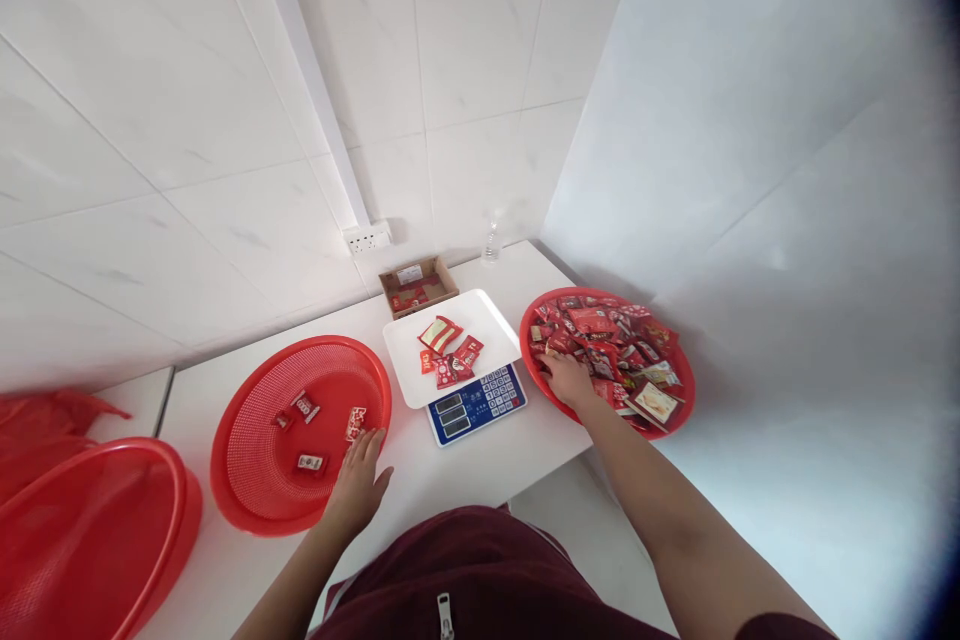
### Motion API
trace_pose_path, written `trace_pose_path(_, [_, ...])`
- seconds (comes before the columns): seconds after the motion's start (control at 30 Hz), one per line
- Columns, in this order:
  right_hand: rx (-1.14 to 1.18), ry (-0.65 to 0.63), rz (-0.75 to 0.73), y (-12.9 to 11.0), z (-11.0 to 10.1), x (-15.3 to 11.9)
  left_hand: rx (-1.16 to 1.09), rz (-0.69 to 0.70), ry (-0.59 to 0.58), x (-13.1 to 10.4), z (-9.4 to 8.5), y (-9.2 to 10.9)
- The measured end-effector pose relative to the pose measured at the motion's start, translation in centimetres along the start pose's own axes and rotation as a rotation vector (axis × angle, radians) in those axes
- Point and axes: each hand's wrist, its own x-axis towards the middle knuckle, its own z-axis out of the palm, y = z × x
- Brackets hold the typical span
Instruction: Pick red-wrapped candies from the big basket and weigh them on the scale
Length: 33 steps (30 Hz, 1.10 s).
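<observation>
My left hand rests at the near right rim of a red plastic basket, fingers stretched out and holding nothing. Just past its fingertips lies a red-and-white snack packet; several small packets sit further in. My right hand reaches into a fuller red basket, its fingers bent together among red snack packets. What they grip, if anything, is hidden. Between the baskets, a digital scale carries a white tray with several red packets on it.
A small cardboard box with red packets stands behind the scale, and a clear plastic bottle near the wall. More red baskets are at the far left. A wall socket sits above the white table.
</observation>
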Motion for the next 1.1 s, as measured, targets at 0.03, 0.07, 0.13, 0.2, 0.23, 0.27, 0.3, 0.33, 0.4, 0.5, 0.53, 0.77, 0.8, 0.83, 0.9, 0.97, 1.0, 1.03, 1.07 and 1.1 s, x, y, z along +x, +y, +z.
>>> trace_pose_path(0.03, [0.025,-0.021,-0.012,-0.1,0.1,0.3,-0.001,0.006,0.002,0.0,0.0,0.0])
trace_pose_path(0.07, [0.042,-0.039,-0.004,-0.1,0.2,0.5,-0.003,0.009,0.004,0.1,0.0,0.0])
trace_pose_path(0.13, [0.055,-0.050,0.044,-0.2,0.3,0.9,-0.006,0.011,0.008,0.1,0.1,0.1])
trace_pose_path(0.2, [0.060,-0.042,0.101,-0.3,0.3,0.9,-0.012,0.011,0.013,0.0,0.1,0.2])
trace_pose_path(0.23, [0.061,-0.034,0.123,-0.4,0.2,0.9,-0.014,0.009,0.013,0.0,0.1,0.3])
trace_pose_path(0.27, [0.063,-0.021,0.141,-0.4,0.0,0.8,-0.016,0.007,0.013,-0.1,0.0,0.3])
trace_pose_path(0.3, [0.060,-0.007,0.156,-0.5,-0.3,0.6,-0.015,0.004,0.010,-0.2,0.0,0.4])
trace_pose_path(0.33, [0.062,0.026,0.175,-0.6,-0.7,0.5,-0.015,-0.001,0.007,-0.3,0.0,0.5])
trace_pose_path(0.4, [0.125,0.159,0.224,-1.2,-1.6,0.4,-0.018,-0.016,0.000,-0.4,0.0,0.5])
trace_pose_path(0.5, [0.417,0.331,0.185,-3.5,-2.8,0.7,-0.043,-0.018,-0.011,-0.4,-0.2,0.5])
trace_pose_path(0.53, [0.538,0.304,0.134,-4.6,-3.0,1.0,-0.051,-0.011,-0.016,-0.3,-0.3,0.4])
trace_pose_path(0.77, [0.740,0.045,-0.023,-10.3,-1.3,1.9,-0.047,0.008,-0.038,0.3,-0.8,0.0])
trace_pose_path(0.8, [0.713,0.067,-0.031,-10.0,-0.9,1.5,-0.045,0.006,-0.032,0.2,-0.8,-0.2])
trace_pose_path(0.83, [0.664,0.105,-0.049,-9.4,-0.5,1.0,-0.042,0.002,-0.024,0.0,-0.8,-0.4])
trace_pose_path(0.9, [0.497,0.210,-0.109,-7.4,0.3,-0.5,-0.036,-0.005,-0.005,-0.4,-0.8,-1.0])
trace_pose_path(0.97, [0.289,0.306,-0.159,-4.9,1.4,-2.1,-0.029,-0.003,0.011,-0.7,-0.9,-1.6])
trace_pose_path(1.0, [0.215,0.329,-0.150,-3.7,1.9,-2.9,-0.027,0.001,0.021,-0.8,-1.0,-1.8])
trace_pose_path(1.03, [0.158,0.330,-0.129,-2.6,2.5,-3.6,-0.027,0.008,0.031,-0.8,-1.1,-2.0])
trace_pose_path(1.07, [0.113,0.316,-0.102,-1.7,3.1,-4.3,-0.029,0.018,0.040,-0.7,-1.2,-2.0])
trace_pose_path(1.1, [0.078,0.295,-0.077,-1.0,3.7,-4.9,-0.031,0.028,0.052,-0.5,-1.4,-2.0])
